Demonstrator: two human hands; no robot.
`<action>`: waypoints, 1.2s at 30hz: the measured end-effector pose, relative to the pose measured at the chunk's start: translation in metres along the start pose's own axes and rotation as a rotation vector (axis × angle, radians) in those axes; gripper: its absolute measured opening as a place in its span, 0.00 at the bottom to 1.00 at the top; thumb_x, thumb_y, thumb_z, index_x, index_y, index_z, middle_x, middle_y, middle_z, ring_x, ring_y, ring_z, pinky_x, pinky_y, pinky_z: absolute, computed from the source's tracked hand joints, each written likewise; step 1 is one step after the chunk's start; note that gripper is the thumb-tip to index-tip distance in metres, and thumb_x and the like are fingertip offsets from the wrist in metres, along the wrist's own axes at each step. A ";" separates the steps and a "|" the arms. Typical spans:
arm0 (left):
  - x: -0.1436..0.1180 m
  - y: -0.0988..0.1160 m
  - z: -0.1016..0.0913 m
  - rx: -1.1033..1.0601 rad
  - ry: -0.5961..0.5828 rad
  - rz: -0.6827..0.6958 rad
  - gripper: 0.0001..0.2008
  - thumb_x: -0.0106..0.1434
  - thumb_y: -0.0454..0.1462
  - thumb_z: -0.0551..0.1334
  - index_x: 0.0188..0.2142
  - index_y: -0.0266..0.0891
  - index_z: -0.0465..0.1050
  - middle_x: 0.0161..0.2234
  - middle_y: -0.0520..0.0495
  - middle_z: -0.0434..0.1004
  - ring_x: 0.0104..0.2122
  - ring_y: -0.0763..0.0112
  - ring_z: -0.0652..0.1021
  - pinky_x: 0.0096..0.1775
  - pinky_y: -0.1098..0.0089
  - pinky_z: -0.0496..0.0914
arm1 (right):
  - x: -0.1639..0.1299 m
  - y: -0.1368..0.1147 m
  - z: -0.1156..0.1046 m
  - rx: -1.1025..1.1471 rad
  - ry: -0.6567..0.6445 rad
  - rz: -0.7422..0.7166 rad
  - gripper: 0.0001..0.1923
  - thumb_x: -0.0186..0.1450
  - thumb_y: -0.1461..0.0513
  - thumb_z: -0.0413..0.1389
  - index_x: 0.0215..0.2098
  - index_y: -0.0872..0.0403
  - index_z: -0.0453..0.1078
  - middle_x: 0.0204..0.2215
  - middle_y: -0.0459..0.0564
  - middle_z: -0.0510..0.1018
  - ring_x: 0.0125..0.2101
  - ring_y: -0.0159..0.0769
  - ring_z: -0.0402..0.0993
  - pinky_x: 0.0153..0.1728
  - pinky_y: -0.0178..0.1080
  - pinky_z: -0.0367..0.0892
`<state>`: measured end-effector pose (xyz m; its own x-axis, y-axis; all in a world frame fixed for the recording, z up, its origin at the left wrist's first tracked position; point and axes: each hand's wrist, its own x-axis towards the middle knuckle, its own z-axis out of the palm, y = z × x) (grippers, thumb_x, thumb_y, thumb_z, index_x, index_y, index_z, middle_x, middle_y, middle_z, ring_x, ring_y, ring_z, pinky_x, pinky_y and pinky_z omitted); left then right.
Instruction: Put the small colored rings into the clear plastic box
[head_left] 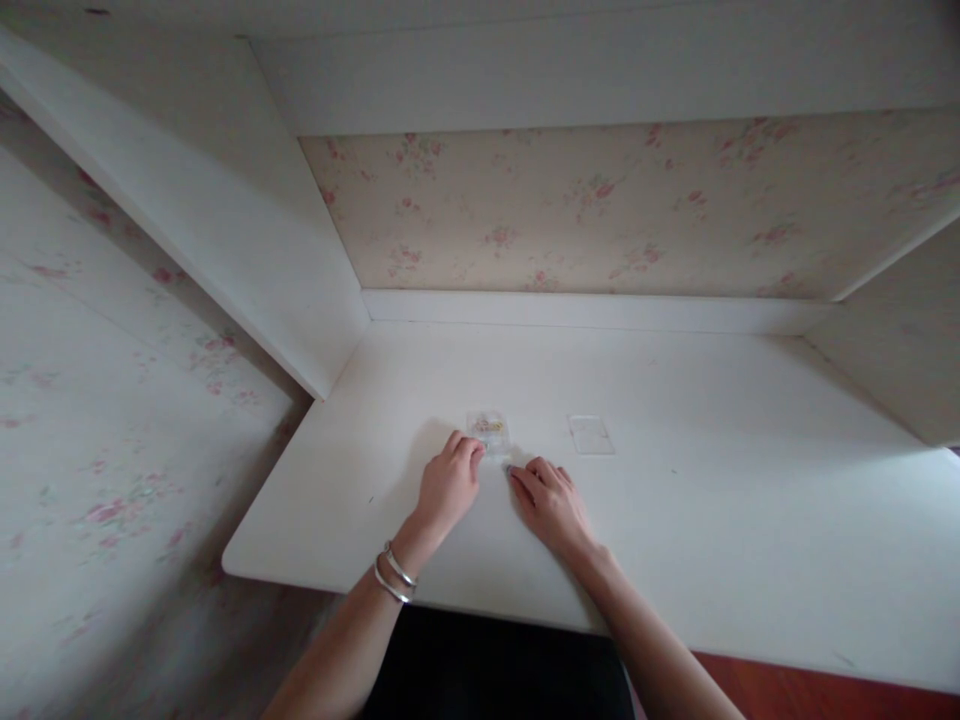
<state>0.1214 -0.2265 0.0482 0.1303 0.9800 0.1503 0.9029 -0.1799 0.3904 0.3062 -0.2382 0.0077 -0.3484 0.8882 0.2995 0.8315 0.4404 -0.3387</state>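
White desk (675, 520) set in an alcove, flowered wallpaper (600, 210) at the far side and on the left wall. On the desk near the middle, both hands resting, palms down. Left hand (448, 486) with two bangles (394, 577) at the wrist, fingers curled loosely, tips touching the near edge of a small clear packet (488, 433); not gripping it, only pinning. Right hand (551, 502) just right of it, fingers half bent, fingertip near the packet's corner, holding nothing. Seemingly a step of opening or flattening the packet; next move probably needing a fine pinch at its edge. Inside the packet something small, yellow and pink, too tiny to identify. Further right, well apart, a clear flat square piece (591, 435), seemingly empty.
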 end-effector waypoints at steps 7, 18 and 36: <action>0.015 -0.006 0.008 0.026 0.006 -0.001 0.09 0.67 0.37 0.51 0.38 0.42 0.70 0.39 0.49 0.72 0.35 0.70 0.75 0.36 0.72 0.67 | -0.001 0.003 0.002 0.022 0.043 0.010 0.13 0.69 0.60 0.46 0.41 0.51 0.73 0.33 0.49 0.71 0.32 0.32 0.66 0.36 0.36 0.59; -0.023 -0.007 0.013 -0.267 0.068 0.018 0.09 0.67 0.37 0.52 0.37 0.41 0.70 0.35 0.48 0.73 0.34 0.72 0.74 0.36 0.73 0.68 | -0.003 0.005 0.001 0.210 0.131 0.082 0.14 0.69 0.59 0.46 0.40 0.51 0.73 0.32 0.49 0.70 0.31 0.31 0.67 0.35 0.34 0.64; -0.029 0.010 0.033 -0.325 -0.024 0.068 0.09 0.65 0.37 0.53 0.36 0.41 0.73 0.35 0.49 0.73 0.32 0.73 0.75 0.35 0.73 0.68 | 0.051 0.003 -0.004 0.090 0.097 0.004 0.12 0.67 0.61 0.48 0.38 0.51 0.74 0.32 0.50 0.71 0.33 0.33 0.68 0.36 0.35 0.63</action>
<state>0.1400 -0.2534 0.0175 0.1992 0.9658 0.1658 0.7140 -0.2589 0.6505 0.2925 -0.1920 0.0257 -0.2983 0.8749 0.3815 0.7888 0.4510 -0.4175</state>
